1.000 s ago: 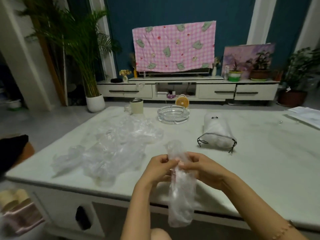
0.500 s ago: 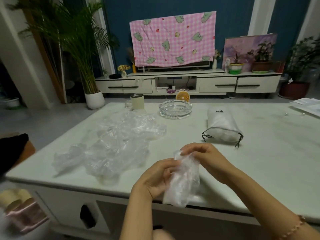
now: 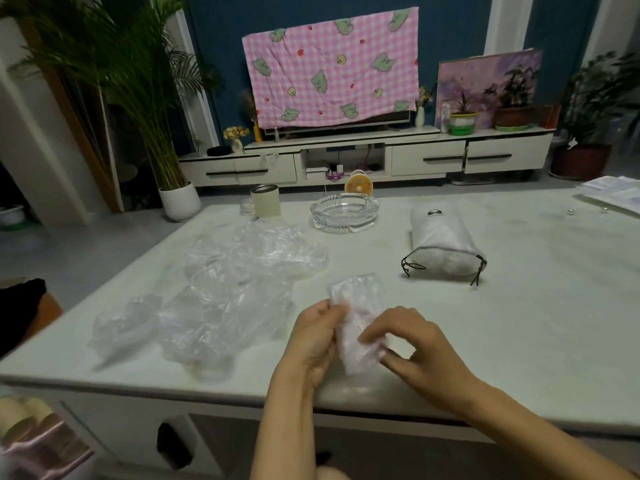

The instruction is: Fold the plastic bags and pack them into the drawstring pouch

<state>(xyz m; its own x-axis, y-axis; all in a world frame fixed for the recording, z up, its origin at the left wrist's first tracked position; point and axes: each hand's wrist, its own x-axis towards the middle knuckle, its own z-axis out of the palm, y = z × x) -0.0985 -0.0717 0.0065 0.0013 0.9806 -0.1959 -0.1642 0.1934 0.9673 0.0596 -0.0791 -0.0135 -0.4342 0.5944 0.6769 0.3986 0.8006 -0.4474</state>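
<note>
So on the left half of the pale marble-look tabletop [image 3: 519,323] we've got a loose heap of crumpled clear plastic bags [image 3: 221,299], none of them folded yet as far as we can tell. Behind it at the far edge sit a cream cylindrical tin [image 3: 265,201] and a heavy clear glass ashtray [image 3: 344,212], both out of the way.

In the middle, near our edge, we're on the folding step. Our left hand [image 3: 313,341] is pinching the left side of a clear plastic bag folded into a narrow strip [image 3: 356,320], thumb on top, fingers curled behind. Our right hand [image 3: 419,351] has its fingertips closed on the lower right part of the same strip, looking like it's mid-fold. The top end of the strip sticks up past both hands, held just above the table.

Off to the right and farther back lies the white fabric drawstring pouch with dark cords [image 3: 445,245], on its side with its open mouth facing us, and it already looks stuffed with something pale.

Our guess for next: fold the strip down once or twice more until it's a compact packet, keep it squeezed so it doesn't spring open, then reach right and push it into the pouch mouth.
</note>
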